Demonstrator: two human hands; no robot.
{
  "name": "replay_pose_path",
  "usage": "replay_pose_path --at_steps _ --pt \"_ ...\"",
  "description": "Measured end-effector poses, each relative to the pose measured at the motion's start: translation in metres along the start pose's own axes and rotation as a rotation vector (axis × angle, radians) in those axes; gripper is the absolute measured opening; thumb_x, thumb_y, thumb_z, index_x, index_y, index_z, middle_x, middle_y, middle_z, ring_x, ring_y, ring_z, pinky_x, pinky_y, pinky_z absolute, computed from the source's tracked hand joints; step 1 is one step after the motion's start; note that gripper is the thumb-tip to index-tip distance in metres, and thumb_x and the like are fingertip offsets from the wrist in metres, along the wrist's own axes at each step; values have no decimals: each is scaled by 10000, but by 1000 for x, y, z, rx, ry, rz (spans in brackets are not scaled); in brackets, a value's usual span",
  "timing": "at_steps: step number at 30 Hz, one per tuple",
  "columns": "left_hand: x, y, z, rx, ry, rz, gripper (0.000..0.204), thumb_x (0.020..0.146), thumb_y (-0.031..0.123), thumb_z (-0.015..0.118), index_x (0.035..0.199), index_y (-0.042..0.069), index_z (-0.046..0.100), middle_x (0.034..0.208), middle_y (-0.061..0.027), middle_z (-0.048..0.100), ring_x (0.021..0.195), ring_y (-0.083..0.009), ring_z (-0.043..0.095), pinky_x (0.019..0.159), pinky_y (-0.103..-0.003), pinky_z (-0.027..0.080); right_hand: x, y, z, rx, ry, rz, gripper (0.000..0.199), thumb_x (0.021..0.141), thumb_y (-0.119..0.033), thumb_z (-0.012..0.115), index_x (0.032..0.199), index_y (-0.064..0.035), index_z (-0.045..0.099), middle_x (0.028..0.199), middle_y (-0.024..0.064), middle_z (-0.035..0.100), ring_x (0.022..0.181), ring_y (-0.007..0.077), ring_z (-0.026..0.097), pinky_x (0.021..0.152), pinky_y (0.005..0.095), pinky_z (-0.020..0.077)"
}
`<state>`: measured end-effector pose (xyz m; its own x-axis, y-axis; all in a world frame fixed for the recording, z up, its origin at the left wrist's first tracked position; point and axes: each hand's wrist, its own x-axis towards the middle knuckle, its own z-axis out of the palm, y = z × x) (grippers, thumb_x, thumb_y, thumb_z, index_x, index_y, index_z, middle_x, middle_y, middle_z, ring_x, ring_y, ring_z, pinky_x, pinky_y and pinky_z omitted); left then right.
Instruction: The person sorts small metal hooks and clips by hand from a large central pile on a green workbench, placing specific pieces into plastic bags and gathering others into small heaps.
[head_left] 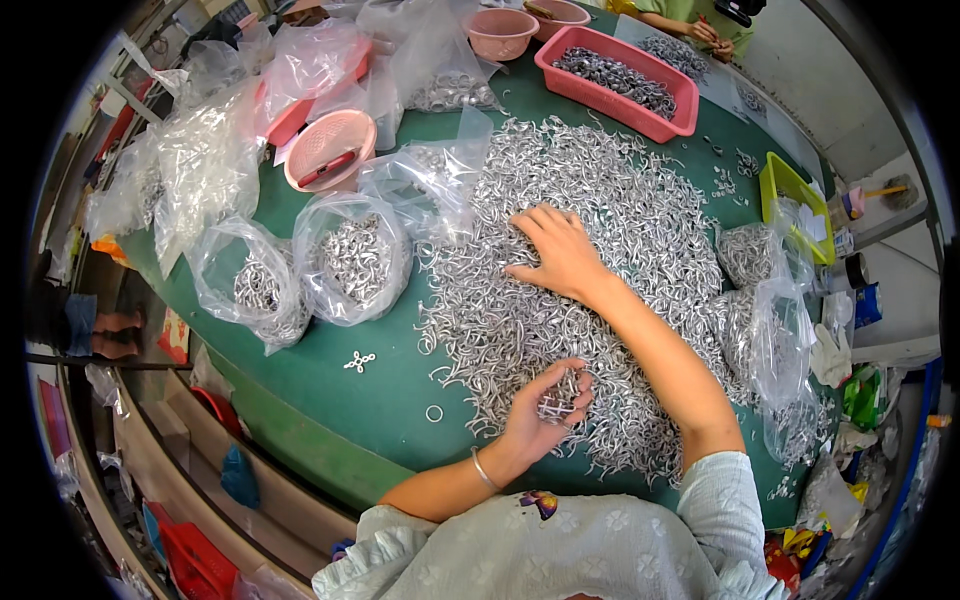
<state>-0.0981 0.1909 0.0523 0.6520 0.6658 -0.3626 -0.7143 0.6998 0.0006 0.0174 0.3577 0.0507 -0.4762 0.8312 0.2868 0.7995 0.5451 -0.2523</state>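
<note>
A broad heap of small curved silvery metal pieces (630, 200) covers the middle of the green table. My right hand (562, 252) rests on the heap, palm down with its fingers spread, gripping nothing that I can make out. Nearer to me, at the heap's front edge, my left hand (540, 410) is turned palm up, its fingers curled around several of the metal pieces. Left of it on the table lie a metal ring (434, 413) and a small cross-shaped metal piece (359, 361).
Two clear bags of metal pieces (353, 255) (262, 290) stand at the left. Behind them is a pink basket (330, 150) holding a red-handled tool. A pink tray (620, 85) stands at the back, a green basket (797, 205) at the right. Another person's hands (705, 33) work at the far edge.
</note>
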Motion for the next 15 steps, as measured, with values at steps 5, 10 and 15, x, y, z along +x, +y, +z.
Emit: replay_pose_path --at_steps 5,10,15 --pt "0 2 -2 4 -1 11 246 881 212 488 1057 40 505 853 -87 481 730 -180 457 530 -251 371 -7 -1 -8 8 -44 34 558 708 -319 688 1168 -81 482 1097 74 506 1084 250 446 902 454 333" --pt "1 -2 0 11 1 -31 239 883 213 490 1056 50 508 853 -80 477 735 -175 460 533 -243 372 -4 -10 -9 -40 -50 120 561 716 -332 679 1181 -83 487 1121 82 503 1079 255 447 884 458 331" --pt "1 -1 -6 12 -25 -28 245 884 220 497 1068 59 514 858 -77 480 736 -171 461 538 -239 372 -9 -5 -1 -80 -11 72 553 723 -351 676 1180 -89 504 1162 85 496 1098 262 435 889 463 329"
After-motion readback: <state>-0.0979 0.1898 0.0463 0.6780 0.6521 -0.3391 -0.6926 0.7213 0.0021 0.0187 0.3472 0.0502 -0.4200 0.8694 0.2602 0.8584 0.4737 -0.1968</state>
